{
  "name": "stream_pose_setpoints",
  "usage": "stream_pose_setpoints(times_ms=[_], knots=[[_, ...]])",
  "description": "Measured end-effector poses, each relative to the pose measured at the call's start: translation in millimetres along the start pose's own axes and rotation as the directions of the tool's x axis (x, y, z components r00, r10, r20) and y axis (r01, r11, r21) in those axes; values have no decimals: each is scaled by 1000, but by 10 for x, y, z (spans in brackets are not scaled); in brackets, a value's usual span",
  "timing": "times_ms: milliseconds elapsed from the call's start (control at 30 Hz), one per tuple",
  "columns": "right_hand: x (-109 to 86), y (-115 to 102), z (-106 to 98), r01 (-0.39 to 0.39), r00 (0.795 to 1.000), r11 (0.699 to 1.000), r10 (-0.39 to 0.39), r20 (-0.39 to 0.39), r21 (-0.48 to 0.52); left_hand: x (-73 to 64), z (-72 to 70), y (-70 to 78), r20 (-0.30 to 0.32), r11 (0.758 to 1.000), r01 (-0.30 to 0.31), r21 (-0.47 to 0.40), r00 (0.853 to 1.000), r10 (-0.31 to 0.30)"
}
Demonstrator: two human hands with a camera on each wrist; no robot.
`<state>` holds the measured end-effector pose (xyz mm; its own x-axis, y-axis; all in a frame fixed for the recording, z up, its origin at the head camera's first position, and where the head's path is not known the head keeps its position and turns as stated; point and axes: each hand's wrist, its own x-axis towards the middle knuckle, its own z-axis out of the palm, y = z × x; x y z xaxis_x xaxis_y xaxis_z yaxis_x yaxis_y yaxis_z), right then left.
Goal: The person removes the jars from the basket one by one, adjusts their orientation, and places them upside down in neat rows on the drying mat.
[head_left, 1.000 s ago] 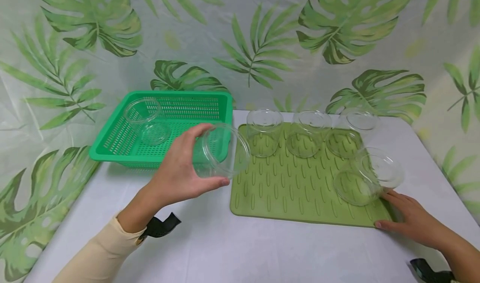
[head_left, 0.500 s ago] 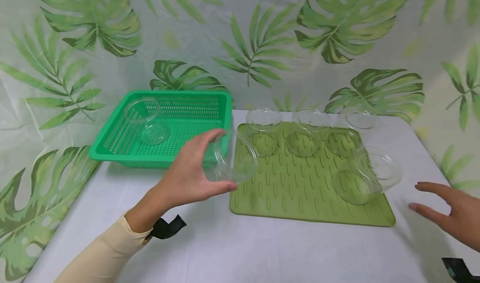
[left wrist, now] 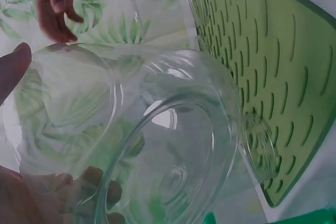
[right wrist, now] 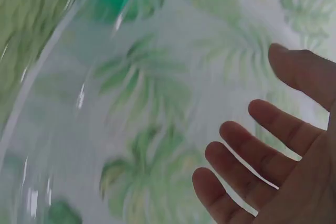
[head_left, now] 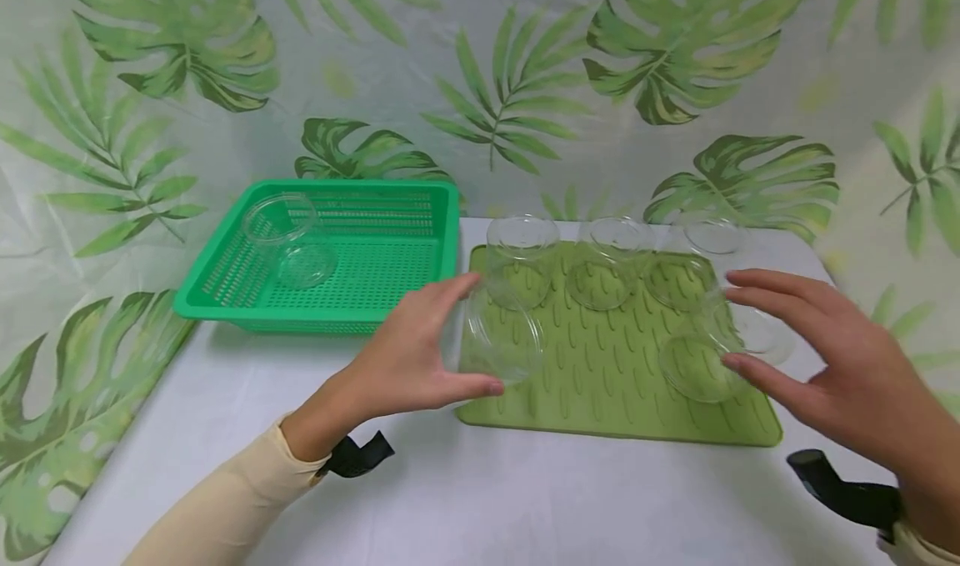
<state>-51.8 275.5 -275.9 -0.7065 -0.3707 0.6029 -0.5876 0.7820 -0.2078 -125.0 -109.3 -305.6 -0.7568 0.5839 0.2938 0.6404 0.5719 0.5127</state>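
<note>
My left hand (head_left: 420,349) grips a clear cup (head_left: 510,345) round its side, tilted with one end to the right. It is held up between the basket and the mat's left edge. Up close in the left wrist view, this clear cup (left wrist: 168,77) shows a ringed end and fingertips through its wall. Over the right side of the green ribbed mat (head_left: 585,395), my right hand (head_left: 847,358) has its fingers apart and grips nothing. It overlaps the front right cup (head_left: 693,378) in the head view. Its spread fingers (right wrist: 252,150) show bare in the right wrist view.
Three more clear cups stand in a row along the mat's back, among them a left one (head_left: 522,257), a middle one (head_left: 603,274) and a right one (head_left: 682,274). A green basket (head_left: 315,314) at left holds another clear cup (head_left: 288,241). Leaf-print cloth hangs behind.
My left hand has carried its cup rightward and slightly down, from beside the basket to the mat's left edge. My right hand left the mat's right corner, swung out right, then came back in higher.
</note>
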Motion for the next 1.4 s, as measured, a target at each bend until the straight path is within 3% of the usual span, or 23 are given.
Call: stream_pose_setpoints(times_ms=[67,167,500,667,833,1067,1400], knots=[[145,-72,146,72,997,994,-74,27,79,17,35,18,17,1000,5,0,1000,-5],[317,-162,357,93,989,984,-109,104,149,48,87,40,36,1000,12,3,999,-12],[523,-356,962,45,944,951,-141,298,306,124,206,28,40,999,-39,31,998,38],[547,-418,1205,26,931,923,-162,326,384,150,245,4,42,994,-77,74,996,74],[553,-444,1288,29,935,916,-166,314,399,175,289,-34,59,991,-102,91,993,97],[565,-452,1278,12,928,929,-148,341,370,148,313,-48,86,992,-99,76,992,92],[598,-475,1244,51,931,938,-169,324,343,85,331,-80,61,989,-131,63,990,127]])
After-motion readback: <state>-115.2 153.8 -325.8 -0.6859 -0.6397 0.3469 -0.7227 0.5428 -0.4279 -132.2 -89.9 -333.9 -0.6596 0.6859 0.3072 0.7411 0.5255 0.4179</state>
